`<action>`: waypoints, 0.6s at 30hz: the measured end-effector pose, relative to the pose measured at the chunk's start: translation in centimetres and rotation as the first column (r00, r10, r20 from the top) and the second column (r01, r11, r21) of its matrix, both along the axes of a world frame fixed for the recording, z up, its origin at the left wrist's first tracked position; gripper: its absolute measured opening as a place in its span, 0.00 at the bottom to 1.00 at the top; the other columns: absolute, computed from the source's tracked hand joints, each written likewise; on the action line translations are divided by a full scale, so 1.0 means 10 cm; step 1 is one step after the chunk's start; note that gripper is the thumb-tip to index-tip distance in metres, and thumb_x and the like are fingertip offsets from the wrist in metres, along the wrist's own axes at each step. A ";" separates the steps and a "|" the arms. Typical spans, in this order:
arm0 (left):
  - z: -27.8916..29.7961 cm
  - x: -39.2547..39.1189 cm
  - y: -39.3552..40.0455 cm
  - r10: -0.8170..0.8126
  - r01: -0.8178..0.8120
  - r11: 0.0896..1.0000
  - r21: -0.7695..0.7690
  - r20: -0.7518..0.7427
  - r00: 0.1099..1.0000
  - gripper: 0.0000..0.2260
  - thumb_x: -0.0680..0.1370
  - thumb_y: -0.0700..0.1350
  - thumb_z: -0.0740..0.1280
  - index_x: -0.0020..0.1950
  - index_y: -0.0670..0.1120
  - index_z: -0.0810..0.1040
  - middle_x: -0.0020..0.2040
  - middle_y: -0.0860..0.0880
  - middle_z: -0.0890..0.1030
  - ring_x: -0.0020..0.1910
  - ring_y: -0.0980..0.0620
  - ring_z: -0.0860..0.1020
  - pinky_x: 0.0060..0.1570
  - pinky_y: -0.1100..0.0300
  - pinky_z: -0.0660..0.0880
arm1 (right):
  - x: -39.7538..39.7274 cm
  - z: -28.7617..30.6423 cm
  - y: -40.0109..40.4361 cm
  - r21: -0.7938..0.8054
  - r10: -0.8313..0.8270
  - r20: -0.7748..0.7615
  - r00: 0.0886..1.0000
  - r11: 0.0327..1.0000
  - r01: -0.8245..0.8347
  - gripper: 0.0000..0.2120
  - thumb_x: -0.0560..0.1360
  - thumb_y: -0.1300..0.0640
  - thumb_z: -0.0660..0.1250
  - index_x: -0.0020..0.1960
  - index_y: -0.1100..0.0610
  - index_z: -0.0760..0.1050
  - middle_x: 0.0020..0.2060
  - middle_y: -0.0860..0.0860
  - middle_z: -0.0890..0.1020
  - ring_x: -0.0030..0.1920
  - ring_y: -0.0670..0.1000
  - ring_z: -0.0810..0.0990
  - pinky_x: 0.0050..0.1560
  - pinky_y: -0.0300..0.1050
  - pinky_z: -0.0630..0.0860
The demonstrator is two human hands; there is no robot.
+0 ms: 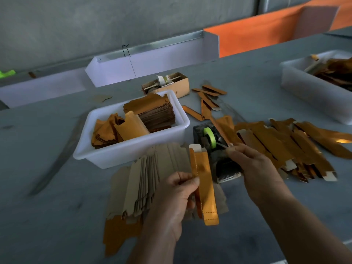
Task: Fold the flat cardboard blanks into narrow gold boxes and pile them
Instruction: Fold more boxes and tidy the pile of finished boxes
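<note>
Meanwhile, left hand pinches a folded gold box; right hand pinches tape, which may stick crooked.

A black tape dispenser sits beside a white tub.

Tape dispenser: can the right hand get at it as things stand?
Probably yes. The right hand is already at the tape dispenser, pinching what looks like a tape end, with nothing between them. The left hand holds the gold box clear, nearer the camera.
</note>
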State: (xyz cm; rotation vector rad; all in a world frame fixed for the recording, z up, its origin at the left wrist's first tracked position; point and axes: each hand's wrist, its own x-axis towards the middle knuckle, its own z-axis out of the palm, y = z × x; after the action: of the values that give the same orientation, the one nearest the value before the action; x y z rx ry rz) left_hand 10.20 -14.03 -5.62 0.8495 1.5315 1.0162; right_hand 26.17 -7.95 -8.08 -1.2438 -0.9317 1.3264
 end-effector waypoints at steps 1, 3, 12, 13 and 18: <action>0.00 0.01 0.00 0.000 0.000 1.000 0.002 -0.003 1.000 0.06 0.75 0.42 0.69 0.38 0.47 0.79 0.31 0.50 0.79 0.27 0.56 0.73 0.30 0.62 0.70 | 0.02 0.01 -0.02 0.010 -0.008 -0.035 0.999 1.000 0.009 0.05 0.72 0.59 0.69 0.37 0.57 0.79 0.57 0.53 0.76 0.55 0.53 0.78 0.45 0.40 0.73; 0.00 0.02 0.00 0.005 -0.005 1.000 0.004 -0.007 1.000 0.06 0.76 0.42 0.69 0.39 0.46 0.79 0.31 0.50 0.79 0.27 0.56 0.73 0.29 0.62 0.70 | 0.06 0.04 -0.05 0.041 -0.033 0.118 0.993 0.999 0.028 0.04 0.71 0.59 0.70 0.38 0.56 0.80 0.60 0.47 0.73 0.55 0.45 0.75 0.45 0.37 0.71; 0.04 0.07 0.02 -0.009 0.008 0.997 0.076 0.009 1.000 0.08 0.76 0.41 0.69 0.37 0.49 0.78 0.30 0.52 0.78 0.29 0.57 0.74 0.28 0.64 0.69 | 0.04 -0.10 -0.16 0.174 -0.126 0.593 0.795 0.984 0.026 0.10 0.73 0.57 0.70 0.34 0.48 0.75 0.63 0.47 0.70 0.59 0.48 0.73 0.44 0.32 0.66; 0.06 0.09 0.04 -0.020 0.019 0.996 0.091 0.011 1.000 0.07 0.76 0.41 0.69 0.38 0.49 0.78 0.30 0.52 0.78 0.29 0.57 0.74 0.29 0.65 0.69 | 0.04 -0.12 -0.16 0.183 -0.134 0.608 0.783 0.983 0.026 0.11 0.73 0.57 0.70 0.34 0.48 0.75 0.63 0.47 0.70 0.59 0.49 0.74 0.44 0.31 0.66; 0.14 0.27 0.18 -0.099 0.100 0.986 0.133 -0.020 0.995 0.03 0.77 0.43 0.68 0.44 0.48 0.78 0.35 0.52 0.80 0.31 0.59 0.75 0.30 0.66 0.69 | 0.01 -0.16 -0.18 0.232 -0.175 0.619 0.766 0.972 0.035 0.11 0.73 0.56 0.70 0.34 0.45 0.74 0.62 0.45 0.71 0.59 0.42 0.69 0.44 0.28 0.62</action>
State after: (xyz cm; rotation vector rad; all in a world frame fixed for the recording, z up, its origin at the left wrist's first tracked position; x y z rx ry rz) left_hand 12.87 -12.21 -4.20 1.0180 1.4294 1.0502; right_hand 26.32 -9.77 -9.69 -1.5876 -1.4092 0.6750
